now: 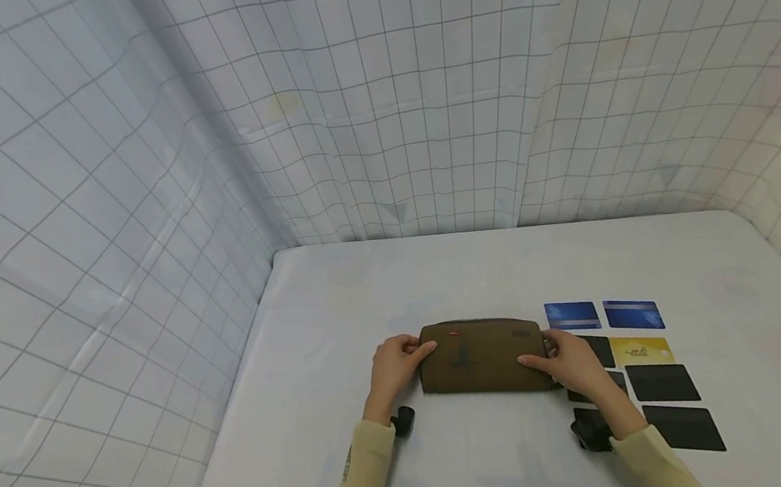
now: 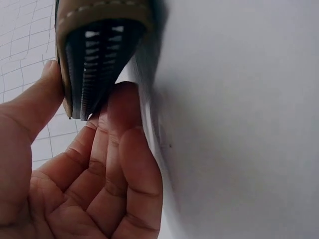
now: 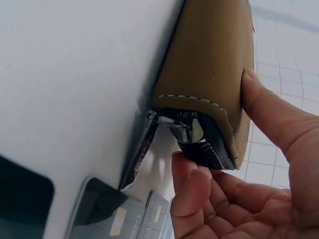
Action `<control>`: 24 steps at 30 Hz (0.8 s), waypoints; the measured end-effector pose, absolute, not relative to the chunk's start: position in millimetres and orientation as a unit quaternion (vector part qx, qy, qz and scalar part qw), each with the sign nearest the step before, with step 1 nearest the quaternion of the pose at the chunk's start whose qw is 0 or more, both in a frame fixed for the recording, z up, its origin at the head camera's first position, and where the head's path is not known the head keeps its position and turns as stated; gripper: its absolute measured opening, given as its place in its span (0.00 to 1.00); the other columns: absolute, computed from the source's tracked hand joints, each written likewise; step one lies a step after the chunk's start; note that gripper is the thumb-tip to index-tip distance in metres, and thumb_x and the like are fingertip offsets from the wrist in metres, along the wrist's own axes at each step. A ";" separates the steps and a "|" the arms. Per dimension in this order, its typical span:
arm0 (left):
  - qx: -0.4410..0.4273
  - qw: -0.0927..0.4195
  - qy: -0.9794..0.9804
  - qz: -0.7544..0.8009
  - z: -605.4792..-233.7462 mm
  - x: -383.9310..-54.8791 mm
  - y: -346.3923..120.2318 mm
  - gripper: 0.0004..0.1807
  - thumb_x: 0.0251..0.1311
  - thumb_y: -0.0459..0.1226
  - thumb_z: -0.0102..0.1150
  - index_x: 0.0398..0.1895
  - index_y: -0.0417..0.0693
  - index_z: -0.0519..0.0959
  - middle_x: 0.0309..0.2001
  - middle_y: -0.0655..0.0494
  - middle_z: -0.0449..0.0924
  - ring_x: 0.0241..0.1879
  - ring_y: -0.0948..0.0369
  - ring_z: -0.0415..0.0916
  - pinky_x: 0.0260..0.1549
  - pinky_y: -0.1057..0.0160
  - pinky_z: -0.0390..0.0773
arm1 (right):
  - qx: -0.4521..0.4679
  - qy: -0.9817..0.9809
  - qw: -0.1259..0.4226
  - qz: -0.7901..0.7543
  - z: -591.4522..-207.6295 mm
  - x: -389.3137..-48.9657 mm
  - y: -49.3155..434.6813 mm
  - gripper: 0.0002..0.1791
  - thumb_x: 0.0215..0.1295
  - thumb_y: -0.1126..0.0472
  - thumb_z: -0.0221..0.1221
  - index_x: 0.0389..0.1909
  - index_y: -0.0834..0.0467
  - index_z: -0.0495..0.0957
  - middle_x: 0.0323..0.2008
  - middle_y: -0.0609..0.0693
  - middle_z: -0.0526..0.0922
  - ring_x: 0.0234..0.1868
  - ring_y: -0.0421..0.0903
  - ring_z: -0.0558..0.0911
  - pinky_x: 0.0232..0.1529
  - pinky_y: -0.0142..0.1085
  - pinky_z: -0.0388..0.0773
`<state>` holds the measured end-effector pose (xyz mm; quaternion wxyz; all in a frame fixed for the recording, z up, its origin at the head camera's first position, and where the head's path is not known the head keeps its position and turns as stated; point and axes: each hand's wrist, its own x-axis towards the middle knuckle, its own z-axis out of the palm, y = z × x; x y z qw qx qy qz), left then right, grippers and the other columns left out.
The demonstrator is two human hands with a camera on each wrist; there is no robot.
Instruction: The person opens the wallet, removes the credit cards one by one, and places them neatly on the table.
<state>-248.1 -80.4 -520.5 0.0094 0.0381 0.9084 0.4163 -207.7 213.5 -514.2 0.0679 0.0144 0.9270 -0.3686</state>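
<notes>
A brown zip-around wallet [image 1: 489,368] lies lengthwise on the white table, with a small red tag and a dark print on its upper face. At its left end my left hand [image 1: 392,366] pinches it, thumb on top and fingers curled by the lower edge. Dark zipper teeth [image 2: 92,62] run along that end in the left wrist view. My right hand [image 1: 575,363] grips the other end the same way, thumb on the upper face. The right wrist view shows a metal zipper slider [image 3: 187,128] at the corner, with a dark pull strap [image 3: 139,154] hanging from it.
Right of the wallet, cards lie in two columns: a blue card [image 1: 573,315], another blue card [image 1: 634,314], a yellow card [image 1: 641,350] and several black cards [image 1: 662,383]. My right hand and wrist partly cover the nearer column. Gridded white curtains [image 1: 384,117] surround the table [image 1: 311,442].
</notes>
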 end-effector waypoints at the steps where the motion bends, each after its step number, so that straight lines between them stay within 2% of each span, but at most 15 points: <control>1: 0.040 0.009 0.909 0.414 -520.4 -248.4 -80.4 0.27 0.53 0.56 0.61 0.39 0.41 0.83 0.32 0.52 0.83 0.32 0.59 0.78 0.32 0.60 0.76 | 0.014 0.927 0.067 -0.369 -513.9 -207.8 213.2 0.38 0.51 0.38 0.63 0.53 0.65 0.73 0.35 0.53 0.79 0.30 0.45 0.74 0.28 0.37 0.73; 8: 0.044 -0.003 0.922 0.384 -520.3 -250.9 -78.7 0.27 0.52 0.56 0.62 0.38 0.41 0.84 0.33 0.51 0.84 0.32 0.59 0.80 0.30 0.61 0.77 | 0.019 0.929 0.060 -0.365 -511.6 -208.1 209.8 0.36 0.52 0.40 0.64 0.50 0.65 0.74 0.32 0.52 0.79 0.28 0.45 0.73 0.27 0.37 0.72; 15: 0.031 -0.011 0.933 0.359 -519.5 -252.2 -76.3 0.25 0.49 0.56 0.63 0.34 0.43 0.85 0.30 0.53 0.84 0.27 0.61 0.78 0.25 0.63 0.76 | 0.013 0.936 0.048 -0.349 -510.4 -208.0 207.7 0.32 0.53 0.42 0.64 0.47 0.65 0.77 0.32 0.53 0.81 0.29 0.45 0.75 0.30 0.40 0.75; 24: 0.009 -0.014 0.937 0.348 -518.6 -253.8 -73.6 0.24 0.47 0.58 0.65 0.33 0.47 0.84 0.26 0.56 0.82 0.22 0.64 0.74 0.18 0.66 0.71 | 0.018 0.936 0.043 -0.350 -508.2 -207.4 205.2 0.28 0.53 0.44 0.65 0.43 0.65 0.78 0.30 0.53 0.80 0.25 0.44 0.74 0.24 0.36 0.71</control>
